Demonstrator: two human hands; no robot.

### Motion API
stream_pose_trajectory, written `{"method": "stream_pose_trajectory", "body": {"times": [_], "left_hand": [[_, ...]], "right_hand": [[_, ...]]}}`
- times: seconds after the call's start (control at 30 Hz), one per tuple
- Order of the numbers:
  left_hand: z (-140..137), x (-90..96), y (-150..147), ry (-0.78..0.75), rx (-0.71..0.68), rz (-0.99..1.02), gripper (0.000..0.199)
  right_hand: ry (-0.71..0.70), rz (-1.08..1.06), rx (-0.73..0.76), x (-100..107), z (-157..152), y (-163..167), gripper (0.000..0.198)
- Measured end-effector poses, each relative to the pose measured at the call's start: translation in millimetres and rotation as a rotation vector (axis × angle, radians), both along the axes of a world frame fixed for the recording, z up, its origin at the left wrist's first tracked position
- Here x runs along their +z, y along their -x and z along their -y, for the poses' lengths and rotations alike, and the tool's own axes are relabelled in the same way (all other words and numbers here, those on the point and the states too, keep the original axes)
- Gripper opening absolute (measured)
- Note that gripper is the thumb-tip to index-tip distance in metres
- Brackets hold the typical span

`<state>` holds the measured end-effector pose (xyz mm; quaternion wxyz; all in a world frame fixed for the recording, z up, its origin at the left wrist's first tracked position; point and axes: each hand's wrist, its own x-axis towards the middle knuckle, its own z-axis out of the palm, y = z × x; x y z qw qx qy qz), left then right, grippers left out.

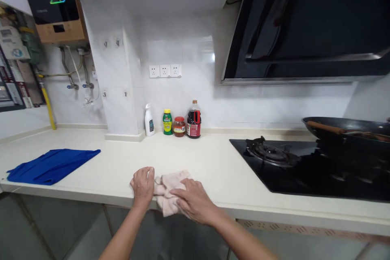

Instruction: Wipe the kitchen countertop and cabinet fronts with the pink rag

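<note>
A crumpled pale pink cloth [171,189] lies at the front edge of the countertop, with a corner hanging over the edge. My right hand [195,201] grips the cloth from the right, its fingers bent over the top and the thumb lower down. On the cloth's left side, my left hand [142,187] rests on the counter edge with curled fingers. The cloth runs up against this hand by the thumb; the fingertips are hidden from view.
A blue cloth [53,166] lies on the countertop [210,162] at left. Against the wall stand a white spray bottle [149,122], a green bottle [167,122], a red-lidded jar [179,127] and a dark sauce bottle [194,124]. A wok [359,128] sits on the black gas hob [274,178], below a range hood [304,24].
</note>
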<state>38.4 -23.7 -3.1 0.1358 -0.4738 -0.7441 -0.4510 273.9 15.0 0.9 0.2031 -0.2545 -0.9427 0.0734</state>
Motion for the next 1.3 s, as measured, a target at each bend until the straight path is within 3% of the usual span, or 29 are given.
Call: {"method": "stream_pose_trajectory", "body": {"times": [0.13, 0.23, 0.37, 0.43, 0.53, 0.7, 0.77, 0.87, 0.97, 1.1, 1.2, 1.3], "left_hand": [[0.4, 0.1, -2.5, 0.03, -0.015, -0.007, 0.034], [0.0, 0.8, -8.8, 0.047, -0.039, -0.06, 0.034], [-0.7, 3.0, -16.9, 0.019, -0.042, -0.126, 0.034], [-0.2, 3.9, -18.5, 0.004, -0.043, -0.133, 0.035], [1.3, 3.2, -19.2, -0.013, -0.055, -0.124, 0.034], [3.2, -2.2, -20.8, -0.017, -0.104, -0.118, 0.035], [5.6, -2.9, -15.1, -0.005, -0.141, -0.15, 0.035], [14.7, 2.0, 15.8, 0.018, -0.16, -0.263, 0.032], [30.2, 11.6, 74.9, 0.064, -0.063, -0.402, 0.029], [48.9, 16.1, 156.6, 0.203, 0.121, -0.396, 0.033], [52.9, 9.2, 188.0, 0.296, 0.206, -0.256, 0.039], [51.1, 1.9, 193.7, 0.291, 0.198, -0.167, 0.045]], "right_hand": [[-0.091, -0.03, -0.167, -13.3, -9.3, -89.8, 0.041], [-0.141, 0.041, -0.397, -19.0, -24.5, -156.6, 0.041], [-0.118, 0.178, -0.687, -13.2, -66.1, -197.5, 0.046], [-0.064, 0.218, -0.775, -5.8, -88.2, -185.9, 0.048], [0.001, 0.262, -0.805, 5.2, -103.5, -135.9, 0.052], [0.015, 0.238, -0.411, 11.6, -69.2, -43.5, 0.05], [0.001, 0.203, -0.252, 10.8, -52.5, -29.3, 0.047], [-0.022, 0.172, -0.126, 7.6, -49.4, -39.7, 0.045], [-0.044, 0.191, -0.21, 1.3, -82.7, -69.1, 0.046], [-0.109, 0.27, -0.517, -9.0, -162.6, -88.6, 0.051], [-0.098, 0.305, -0.687, -10.9, -216.1, -70.7, 0.053], [-0.024, 0.317, -0.746, -3.2, -248.3, -26.6, 0.055]]}}
